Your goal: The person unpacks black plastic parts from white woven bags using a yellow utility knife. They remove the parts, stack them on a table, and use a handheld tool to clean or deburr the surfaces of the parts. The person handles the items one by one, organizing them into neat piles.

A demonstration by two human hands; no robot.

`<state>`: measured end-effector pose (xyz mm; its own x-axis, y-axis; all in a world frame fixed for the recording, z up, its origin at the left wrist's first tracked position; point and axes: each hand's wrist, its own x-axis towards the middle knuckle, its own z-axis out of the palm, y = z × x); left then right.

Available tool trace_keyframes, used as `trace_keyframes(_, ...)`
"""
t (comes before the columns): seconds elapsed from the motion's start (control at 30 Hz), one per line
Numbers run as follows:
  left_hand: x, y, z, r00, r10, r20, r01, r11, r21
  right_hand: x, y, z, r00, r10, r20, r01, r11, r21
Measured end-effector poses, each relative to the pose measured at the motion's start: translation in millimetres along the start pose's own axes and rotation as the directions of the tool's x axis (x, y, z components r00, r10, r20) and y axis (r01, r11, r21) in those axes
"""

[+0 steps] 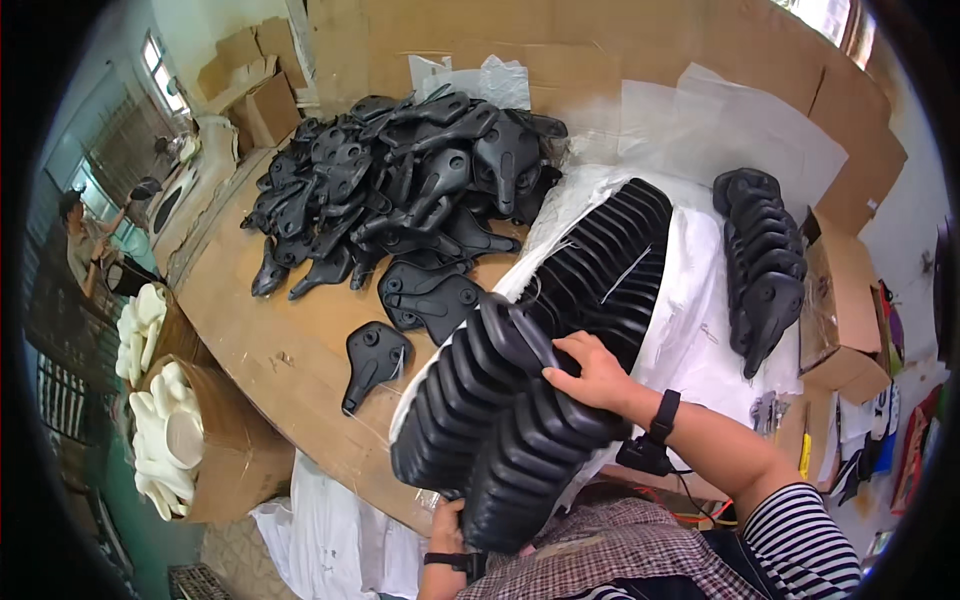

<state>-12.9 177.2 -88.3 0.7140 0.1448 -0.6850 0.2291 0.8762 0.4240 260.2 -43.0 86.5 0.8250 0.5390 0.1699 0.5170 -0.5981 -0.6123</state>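
Observation:
Nested black bicycle saddles [455,395] form two rows at the near end of a white woven sack [690,300], tilted toward me. My right hand [595,370] lies over the top of this stack, thumb and fingers gripping its upper edge. At the stack's lower left end, my left hand [447,530] holds it from beneath, its fingers mostly hidden. Beyond my right hand, more saddles [610,260] stand in close rows inside the sack. One single saddle [375,360] lies on the cardboard-covered table [270,340], left of the stack.
A large heap of loose saddles [400,170] covers the table's far left. Another nested row [765,265] lies right, by a cardboard box [845,310]. Boxes of cream-coloured parts [165,440] stand left of the table. A person [85,240] is in the left background.

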Motion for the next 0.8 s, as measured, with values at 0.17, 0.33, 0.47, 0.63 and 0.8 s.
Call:
trace_keyframes(0.17,26,-7,0,0.972,-0.175,-0.158,0.206,0.957,0.203,9,38,11,0.822,0.33,0.465,-0.536,0.724,0.434)
trace_keyframes(0.33,24,20,28,0.919,-0.179,-0.35,0.187,0.982,-0.011,27,19,1,0.686,0.296,0.665,-0.629,0.701,0.337)
trace_keyframes(0.47,47,-26,-17,0.878,-0.122,-0.462,0.119,0.992,-0.035,2,27,15,0.841,0.104,0.531,-0.413,0.757,0.506)
trace_keyframes(0.63,11,-48,18,0.983,0.097,-0.157,-0.125,0.976,-0.176,-47,-33,-70,0.896,-0.088,0.436,-0.238,0.734,0.636)
trace_keyframes(0.8,-39,3,134,0.992,0.123,0.039,-0.111,0.968,-0.225,-105,-59,-158,0.967,-0.124,0.224,-0.026,0.824,0.566)
